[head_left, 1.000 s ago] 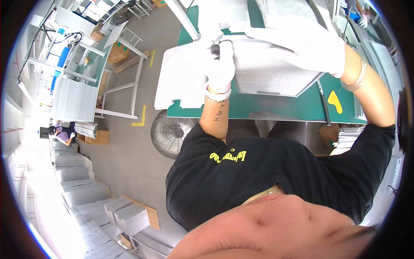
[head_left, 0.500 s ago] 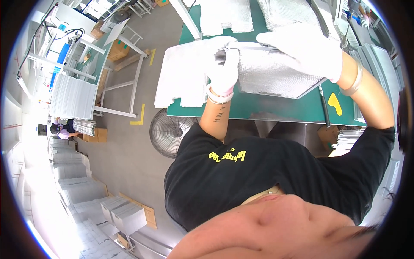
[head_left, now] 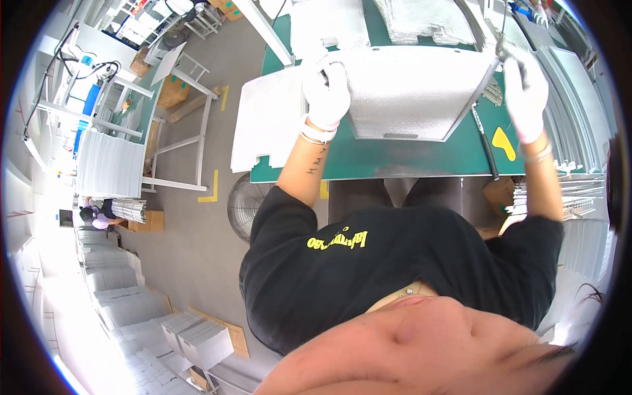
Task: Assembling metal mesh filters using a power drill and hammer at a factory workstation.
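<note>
A framed silver mesh panel [head_left: 411, 92] is held tilted above the green table. My left hand [head_left: 327, 89], in a white glove, grips the panel's left edge. At its upper right corner, my gloved right hand [head_left: 526, 92] is closed around a slim grey tool [head_left: 501, 47] hanging from above; the fingers hide much of it, so I cannot tell its exact kind. On the table, to the right of the panel, lie a black-handled hand tool [head_left: 486, 146], a flat yellow piece [head_left: 503, 143] and several small metal pieces [head_left: 492, 93].
White notched sheets [head_left: 260, 125] lie at the green table's [head_left: 395, 158] left end; more silver sheets [head_left: 428, 23] are at its far side. Long panels [head_left: 566, 112] stand to the right. A round floor fan [head_left: 247, 207] is at the left. Another person [head_left: 99, 216] bends over a far-left stack.
My right hand has left the panel's top edge and moved right, onto the hanging tool. The panel has turned and shows more of its face. My left hand still holds its left edge.
</note>
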A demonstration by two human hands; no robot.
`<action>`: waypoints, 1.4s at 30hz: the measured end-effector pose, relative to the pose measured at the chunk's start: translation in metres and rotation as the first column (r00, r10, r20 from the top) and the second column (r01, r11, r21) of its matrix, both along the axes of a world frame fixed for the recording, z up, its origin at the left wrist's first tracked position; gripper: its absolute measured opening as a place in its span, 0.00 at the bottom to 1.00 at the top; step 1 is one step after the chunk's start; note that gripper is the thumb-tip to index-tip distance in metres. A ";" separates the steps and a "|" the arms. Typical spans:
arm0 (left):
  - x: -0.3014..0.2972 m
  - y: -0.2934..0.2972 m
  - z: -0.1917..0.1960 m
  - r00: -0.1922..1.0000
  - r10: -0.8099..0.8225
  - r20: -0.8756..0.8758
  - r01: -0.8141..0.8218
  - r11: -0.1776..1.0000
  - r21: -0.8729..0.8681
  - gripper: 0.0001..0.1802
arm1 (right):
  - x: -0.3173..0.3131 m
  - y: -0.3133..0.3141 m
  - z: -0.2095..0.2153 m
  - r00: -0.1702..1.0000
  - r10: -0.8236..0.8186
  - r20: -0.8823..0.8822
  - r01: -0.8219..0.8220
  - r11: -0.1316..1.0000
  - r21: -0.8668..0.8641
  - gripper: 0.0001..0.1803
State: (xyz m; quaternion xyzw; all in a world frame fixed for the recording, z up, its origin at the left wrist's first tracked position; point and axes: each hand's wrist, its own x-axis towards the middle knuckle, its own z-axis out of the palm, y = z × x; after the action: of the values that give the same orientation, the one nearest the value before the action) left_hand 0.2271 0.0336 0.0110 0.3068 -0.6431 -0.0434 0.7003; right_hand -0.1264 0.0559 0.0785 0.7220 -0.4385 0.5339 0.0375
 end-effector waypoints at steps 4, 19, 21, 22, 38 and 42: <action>0.006 -0.018 0.039 0.748 0.506 0.429 -0.318 0.841 -0.437 0.16 | -0.055 0.043 -0.157 0.747 -0.189 -0.637 0.514 0.773 0.372 0.27; -0.127 -0.036 0.051 0.356 0.143 0.923 0.282 0.926 -0.252 0.12 | -0.019 0.086 -0.174 0.568 -0.101 0.817 -0.616 0.607 0.503 0.25; -0.138 -0.029 0.051 0.364 0.071 0.929 0.134 0.983 -0.128 0.10 | -0.007 0.093 -0.166 0.533 -0.086 0.842 -0.610 0.651 0.452 0.23; -0.142 -0.023 0.052 0.374 0.031 0.927 -0.054 0.998 -0.011 0.09 | -0.001 0.095 -0.160 0.508 -0.064 0.859 -0.610 0.677 0.412 0.22; -0.136 -0.023 0.024 0.424 0.227 0.877 -0.145 0.973 -0.182 0.04 | 0.083 0.085 -0.141 0.337 -0.029 0.941 -0.565 0.793 0.227 0.12; -0.134 -0.017 0.021 0.384 0.273 0.882 -0.180 0.959 -0.219 0.07 | 0.074 0.089 -0.132 0.356 0.038 0.934 -0.677 0.699 0.229 0.16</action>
State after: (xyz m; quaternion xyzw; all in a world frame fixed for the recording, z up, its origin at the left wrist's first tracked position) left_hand 0.0934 0.0167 0.0320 0.3354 -0.8711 0.2523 0.2551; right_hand -0.0526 0.1450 -0.0536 0.3896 -0.3498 0.6539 -0.5462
